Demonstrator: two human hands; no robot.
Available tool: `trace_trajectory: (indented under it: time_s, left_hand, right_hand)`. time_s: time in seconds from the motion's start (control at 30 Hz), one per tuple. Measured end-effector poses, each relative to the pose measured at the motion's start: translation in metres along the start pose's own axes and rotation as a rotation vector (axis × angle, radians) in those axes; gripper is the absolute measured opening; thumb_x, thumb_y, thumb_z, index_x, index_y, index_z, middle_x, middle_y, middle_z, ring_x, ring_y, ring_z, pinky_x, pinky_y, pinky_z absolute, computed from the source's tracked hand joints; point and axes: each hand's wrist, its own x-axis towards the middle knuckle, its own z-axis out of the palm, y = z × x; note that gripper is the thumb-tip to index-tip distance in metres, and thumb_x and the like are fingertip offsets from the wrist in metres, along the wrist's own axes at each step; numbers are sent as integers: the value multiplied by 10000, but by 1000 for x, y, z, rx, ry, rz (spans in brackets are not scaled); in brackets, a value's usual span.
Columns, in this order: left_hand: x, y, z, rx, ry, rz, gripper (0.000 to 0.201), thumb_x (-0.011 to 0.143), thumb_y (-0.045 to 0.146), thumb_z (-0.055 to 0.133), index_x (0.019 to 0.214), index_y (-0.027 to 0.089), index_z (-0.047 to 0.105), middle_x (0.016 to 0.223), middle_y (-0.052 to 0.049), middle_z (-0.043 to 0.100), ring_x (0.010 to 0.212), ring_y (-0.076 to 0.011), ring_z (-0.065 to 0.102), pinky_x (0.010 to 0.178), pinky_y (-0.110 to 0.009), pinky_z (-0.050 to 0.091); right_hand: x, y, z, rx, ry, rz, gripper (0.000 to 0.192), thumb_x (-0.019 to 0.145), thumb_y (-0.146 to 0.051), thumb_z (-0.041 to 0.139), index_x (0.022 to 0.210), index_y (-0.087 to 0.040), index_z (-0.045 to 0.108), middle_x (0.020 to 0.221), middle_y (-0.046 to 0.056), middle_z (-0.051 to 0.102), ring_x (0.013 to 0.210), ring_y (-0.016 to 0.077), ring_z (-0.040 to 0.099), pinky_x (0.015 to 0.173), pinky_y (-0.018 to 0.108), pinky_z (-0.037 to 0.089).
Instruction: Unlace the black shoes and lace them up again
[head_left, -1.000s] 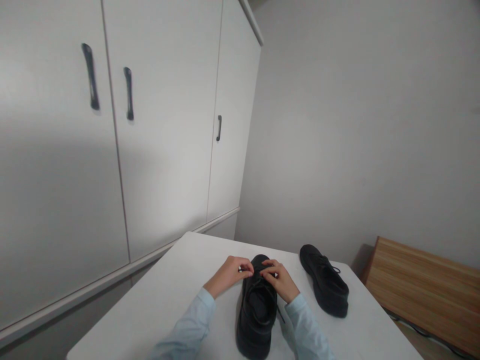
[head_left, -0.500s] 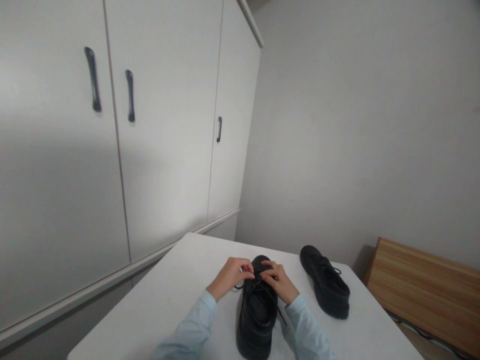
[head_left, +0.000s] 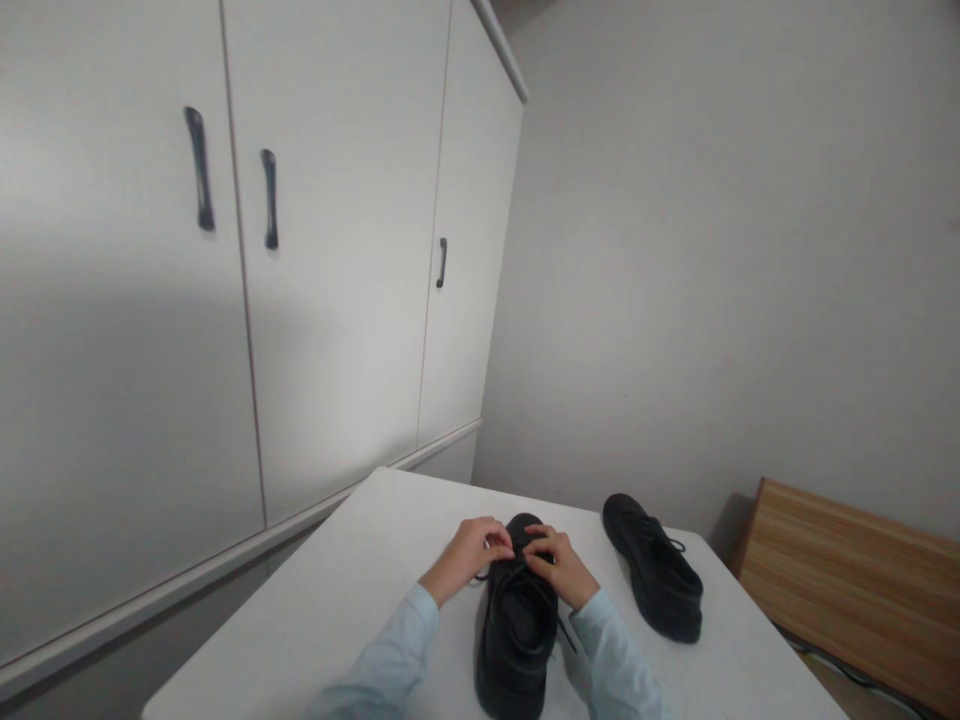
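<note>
A black lace-up shoe [head_left: 514, 665] rests on the white table [head_left: 322, 600], toe pointing away from me and heel toward me. Over its lacing, my left hand [head_left: 480, 548] pinches the black shoelace [head_left: 482, 576] from the left side. From the right, my right hand [head_left: 556, 562] curls over the same lacing, thumb and fingers closed on the lace; the exact grip is hard to see against the black. One loose lace end hangs beside the shoe's right side, below my right wrist. Light blue sleeves cover both forearms.
The matching black shoe [head_left: 660, 575] stands with tied laces near the table's right edge. A white wardrobe [head_left: 337, 330] with dark handles runs along the left. At the right is a wood-grain board [head_left: 847, 580], against the grey wall [head_left: 712, 250].
Both hands stay at the shoe's lacing, with only slight finger movement. The whole view has shifted a little; the shoes keep their places on the table.
</note>
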Motion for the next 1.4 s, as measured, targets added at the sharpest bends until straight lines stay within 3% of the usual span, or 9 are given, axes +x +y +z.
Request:
trace_trajectory:
  time_s: [0.23,0.4,0.5,0.7,0.87,1.0,1.2,1.4]
  left_hand:
    - [-1,3,2,-76,-37,-21,200,753,324,618,801,136,664,724,-23,643,705,-140,567,659,-231,420]
    - [-4,11,-1,-10,39,96,391,694,457,675,969,182,636,979,-65,618,924,-191,556,798,-281,437]
    - [-5,11,-1,-3,22,155,553,644,467,718,1110,203,577,1120,-86,575,1058,-220,513,922,-332,396]
    - [-8,9,3,-111,-117,117,701,639,427,736,1253,202,482,1269,-103,527,1160,-244,481,1012,-359,335]
    - [-9,13,1,-154,-133,106,683,645,399,738,1245,188,490,1240,-105,554,1142,-238,504,1003,-357,352]
    - [-8,12,1,-145,-136,93,681,638,385,744,1239,187,492,1240,-102,554,1141,-234,504,1008,-354,349]
    - [-9,11,0,-108,-138,76,591,665,367,718,1198,200,527,1233,-86,554,1137,-225,496,997,-341,347]
    - [-10,12,-1,-84,-139,59,558,658,353,716,1168,205,547,1183,-73,579,1087,-219,519,967,-332,361]
  right_hand:
    - [1,-5,1,35,39,7,128,663,-226,610,669,-195,734,1077,102,615,1064,272,532,953,408,359]
    - [0,-9,-3,88,173,7,122,661,-218,606,605,-200,713,986,101,642,989,258,578,931,388,399]
    - [-1,-8,-10,149,284,-27,170,684,-307,600,591,-199,692,951,112,652,971,269,580,890,398,430]
    - [-2,-3,-25,514,351,39,433,660,-593,606,717,-165,637,833,118,684,776,247,638,653,365,507]
    - [-5,-7,-33,956,414,37,411,628,-554,689,680,-195,494,834,76,709,734,223,685,730,392,528]
    - [-9,-10,-43,1092,409,42,403,642,-536,685,691,-221,439,751,30,703,729,235,695,736,425,536]
    - [-12,-2,-60,1104,487,-43,322,689,-497,655,689,-246,455,559,-77,537,523,139,580,638,409,551]
    - [-17,-1,-73,1092,526,-82,296,700,-462,673,682,-236,484,534,-91,389,448,83,423,585,330,526]
